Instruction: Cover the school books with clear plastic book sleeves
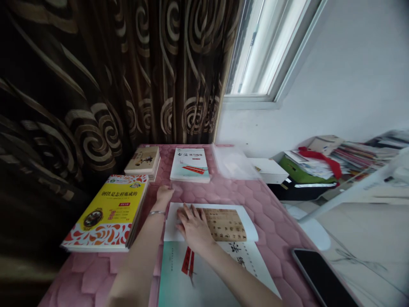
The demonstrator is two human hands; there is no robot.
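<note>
An opened calligraphy book (174,264) lies turned sideways in front of me. Its white and green cover faces up, and a strip with brown script (226,224) runs along its far side. My right hand (194,224) rests flat on that strip with the fingers spread. Beyond the book's far left corner is my left hand (164,195), with a bracelet at the wrist. Its fingers are closed together; a faint see-through patch shows at their tips, too blurred to name. A second calligraphy book (191,164) lies closed beyond both hands.
A thick yellow-covered book (111,204) and a stack of small books (142,162) lie left on the pink quilted table cover (268,238). Clear plastic sheets (234,162) lie at the back, a phone (322,277) at the right edge. A white box (270,170) stands beyond.
</note>
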